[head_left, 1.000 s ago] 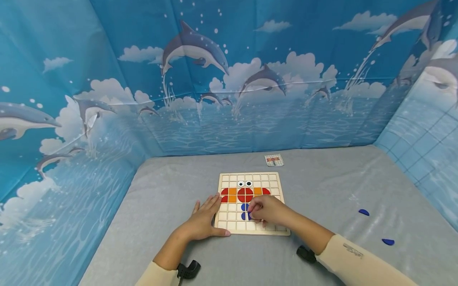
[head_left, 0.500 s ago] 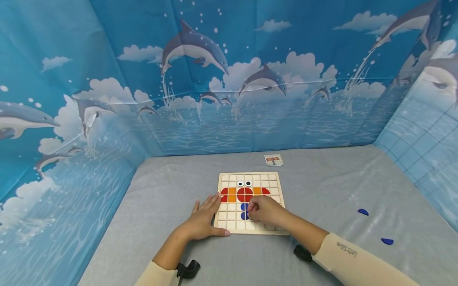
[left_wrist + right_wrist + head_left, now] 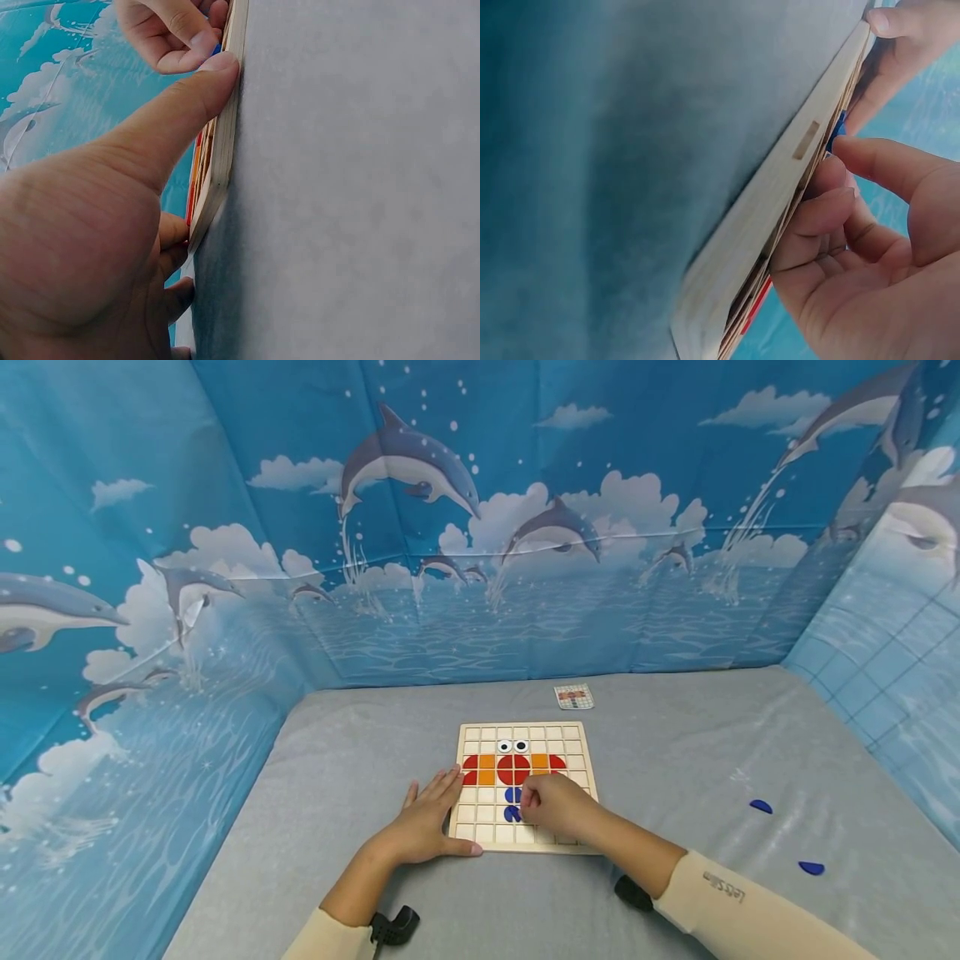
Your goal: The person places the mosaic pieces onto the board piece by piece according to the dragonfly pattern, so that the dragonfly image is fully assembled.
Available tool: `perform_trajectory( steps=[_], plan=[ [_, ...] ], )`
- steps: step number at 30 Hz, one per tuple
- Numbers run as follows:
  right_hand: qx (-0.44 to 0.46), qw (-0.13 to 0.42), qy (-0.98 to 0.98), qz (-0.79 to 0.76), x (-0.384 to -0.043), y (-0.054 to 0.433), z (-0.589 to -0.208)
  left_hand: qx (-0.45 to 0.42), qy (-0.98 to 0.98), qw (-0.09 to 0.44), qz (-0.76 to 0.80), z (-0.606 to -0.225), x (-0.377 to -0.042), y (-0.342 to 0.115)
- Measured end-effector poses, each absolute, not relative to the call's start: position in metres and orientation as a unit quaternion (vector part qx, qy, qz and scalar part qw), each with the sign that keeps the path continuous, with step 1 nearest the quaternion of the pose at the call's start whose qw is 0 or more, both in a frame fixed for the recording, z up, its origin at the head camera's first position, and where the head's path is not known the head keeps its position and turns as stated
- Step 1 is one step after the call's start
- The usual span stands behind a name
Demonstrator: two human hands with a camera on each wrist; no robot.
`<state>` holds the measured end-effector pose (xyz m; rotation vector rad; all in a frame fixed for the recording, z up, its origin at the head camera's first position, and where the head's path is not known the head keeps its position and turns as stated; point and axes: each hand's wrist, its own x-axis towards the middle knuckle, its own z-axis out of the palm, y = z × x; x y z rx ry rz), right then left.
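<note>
Board (image 3: 525, 839): pale wooden square with a grid of shallow cells, lying flat near the middle of the grey tabletop (image 3: 675, 752). Cells in the upper rows hold two googly eyes (image 3: 513, 746), then a band of red pieces (image 3: 513, 768) and orange squares (image 3: 487, 761). Below the band, two blue pieces (image 3: 512, 813) sit one above the other, partly hidden by fingers.

Right hand (image 3: 553, 804): resting on the board's lower middle, fingers curled, thumb and forefinger tips pinching a blue piece at the board surface; the right wrist view shows blue (image 3: 835, 131) just between fingertip and board edge.

Left hand (image 3: 423, 825): flat on the tabletop against the board's left edge, fingers straight and together, thumb (image 3: 180, 112) pressed along the near edge. It holds nothing.

Card (image 3: 574, 696): small, printed with a grid picture, lying beyond the board's far right corner. Two loose blue pieces (image 3: 761, 806) lie on the tabletop well to the right. Backdrop (image 3: 420, 527) of dolphins and clouds encloses three sides.
</note>
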<state>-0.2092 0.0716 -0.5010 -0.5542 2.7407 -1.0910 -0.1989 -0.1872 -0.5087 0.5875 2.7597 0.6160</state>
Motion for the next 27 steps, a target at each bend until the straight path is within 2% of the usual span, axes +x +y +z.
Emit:
perform_trajectory(
  steps=[10,27],
  plan=[
    [-0.243,0.088,0.894,-0.367,-0.2116,0.0740,-0.5025,0.201,0.949,0.129,0.208,-0.5098,-0.1998,-0.1869],
    [-0.229,0.083,0.894,-0.377,-0.2115,0.0747,-0.5055,0.201,0.949,0.127,0.208,-0.5115,-0.2002,-0.1883]
  ],
)
